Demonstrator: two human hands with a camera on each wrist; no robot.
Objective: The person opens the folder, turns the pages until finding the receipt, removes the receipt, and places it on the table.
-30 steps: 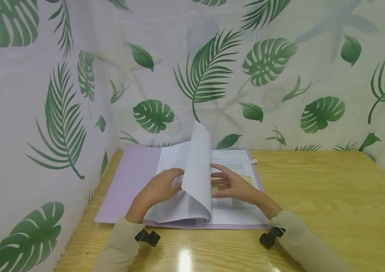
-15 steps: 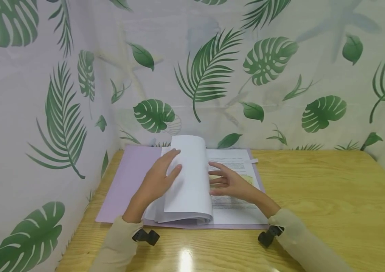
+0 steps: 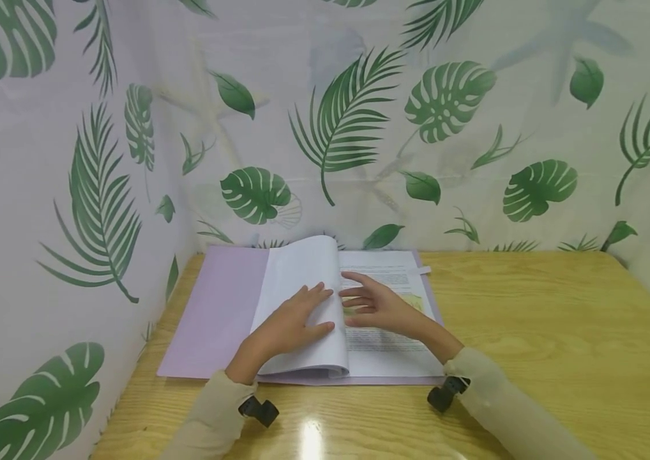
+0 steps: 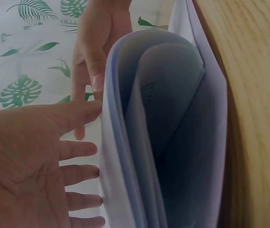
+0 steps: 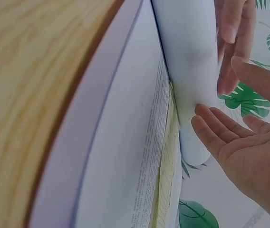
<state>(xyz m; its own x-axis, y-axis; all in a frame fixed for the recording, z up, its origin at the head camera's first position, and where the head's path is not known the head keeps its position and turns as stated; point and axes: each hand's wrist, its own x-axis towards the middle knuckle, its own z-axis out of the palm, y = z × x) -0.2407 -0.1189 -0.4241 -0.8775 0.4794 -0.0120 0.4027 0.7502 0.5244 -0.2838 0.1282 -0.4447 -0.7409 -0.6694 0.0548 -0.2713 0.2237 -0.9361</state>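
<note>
A lilac folder lies spread on the table with white sheets inside. The turned sheets bow over to the left in a rounded fold. My left hand rests on them with fingers extended; in the left wrist view its fingertips touch the outer sheet. Just right of the fold, my right hand has loosely bent fingers. In the right wrist view, its fingertips meet the curved paper, gripping nothing. Below that hand is a printed page with a yellow paper partly covered.
A small white tab sticks out from the folder's right side. The wooden table extends to the right. Leaf-patterned cloth hangs behind and at the left. Each wrist wears a small black camera.
The lifted sheets have come down onto the left stack. My left hand swung out from beside them to lie on top, then shifted right toward the fold. The right hand barely moved.
</note>
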